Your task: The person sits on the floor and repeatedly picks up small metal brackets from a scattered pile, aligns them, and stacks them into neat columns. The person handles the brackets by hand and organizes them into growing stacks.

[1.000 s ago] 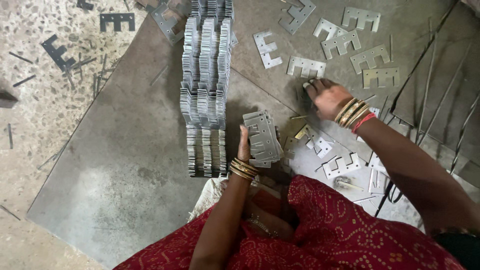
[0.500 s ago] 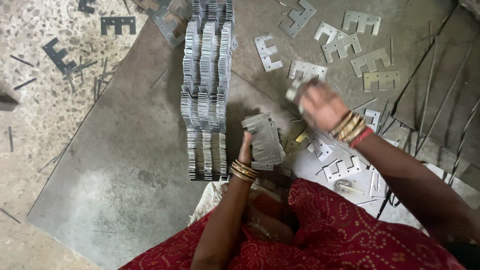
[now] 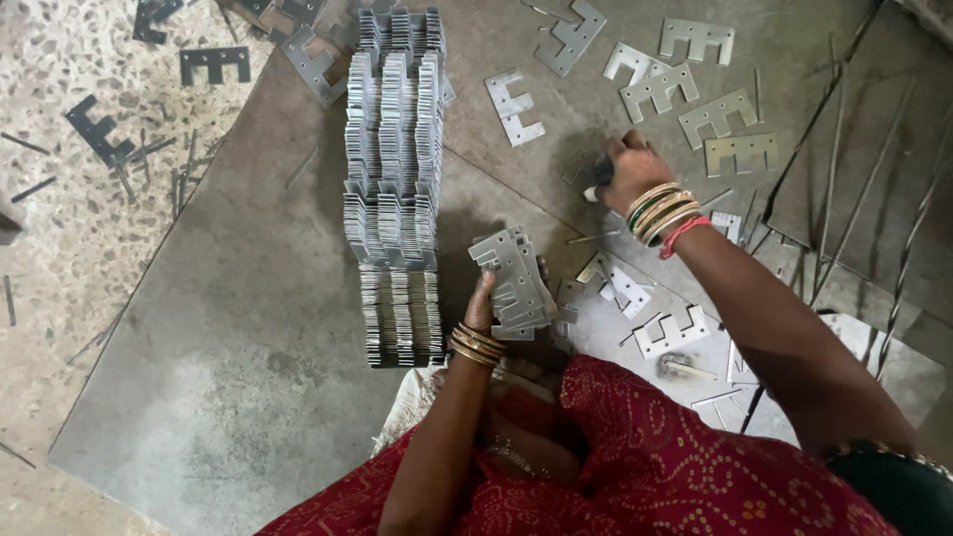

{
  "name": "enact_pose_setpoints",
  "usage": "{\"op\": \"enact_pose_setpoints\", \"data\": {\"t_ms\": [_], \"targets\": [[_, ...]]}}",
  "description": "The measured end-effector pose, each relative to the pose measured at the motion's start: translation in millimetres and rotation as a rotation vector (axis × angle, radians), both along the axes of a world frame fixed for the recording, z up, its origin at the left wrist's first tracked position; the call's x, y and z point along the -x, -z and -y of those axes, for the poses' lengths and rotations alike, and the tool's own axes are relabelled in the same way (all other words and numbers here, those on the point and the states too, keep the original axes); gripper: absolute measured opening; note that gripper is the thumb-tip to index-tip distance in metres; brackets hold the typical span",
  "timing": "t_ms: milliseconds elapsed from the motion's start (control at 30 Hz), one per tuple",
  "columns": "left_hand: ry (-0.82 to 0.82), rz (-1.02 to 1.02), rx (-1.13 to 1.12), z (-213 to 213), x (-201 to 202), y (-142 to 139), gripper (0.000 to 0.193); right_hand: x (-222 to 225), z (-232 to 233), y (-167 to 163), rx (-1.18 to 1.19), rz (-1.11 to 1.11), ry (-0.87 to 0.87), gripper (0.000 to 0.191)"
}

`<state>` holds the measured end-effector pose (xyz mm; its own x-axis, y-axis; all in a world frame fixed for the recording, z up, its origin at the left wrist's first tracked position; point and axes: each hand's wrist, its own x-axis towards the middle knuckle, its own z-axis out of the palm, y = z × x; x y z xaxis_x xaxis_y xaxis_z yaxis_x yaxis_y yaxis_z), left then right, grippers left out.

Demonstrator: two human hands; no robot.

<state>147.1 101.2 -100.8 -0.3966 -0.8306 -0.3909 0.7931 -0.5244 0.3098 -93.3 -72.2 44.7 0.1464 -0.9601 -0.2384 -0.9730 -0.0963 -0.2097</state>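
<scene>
Left hand (image 3: 483,303) grasping fanned bundle of E-shaped plates (image 3: 514,281), edges aligned, just right of long stacked row (image 3: 394,169). Right hand (image 3: 629,174) far right, fingers curled on loose plate (image 3: 599,171) among scattered plates (image 3: 717,117); grip unclear.

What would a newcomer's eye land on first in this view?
First, the long row of stacked E-shaped metal plates, running down the middle of the grey sheet on the floor. Next, the left hand holding a small bundle of plates just right of that row, while the right hand, bangles at its wrist, reaches among the loose plates scattered at upper right.
</scene>
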Motion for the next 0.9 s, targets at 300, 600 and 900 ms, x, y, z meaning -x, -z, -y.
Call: {"op": "enact_pose_setpoints", "data": {"t_ms": [300,600,900], "targets": [[0.008,-0.070,0.117,3,-2,-13,0.084,4,-16,0,0.045,0.202,0.038,0.049],[-0.070,-0.010,0.009,-6,-1,22,0.078,60,-12,-3,-0.157,0.560,0.136,0.046],[0.004,-0.161,-0.006,-5,-5,-3,0.093,180,-1,21,0.137,-0.128,0.106,0.063]]}}
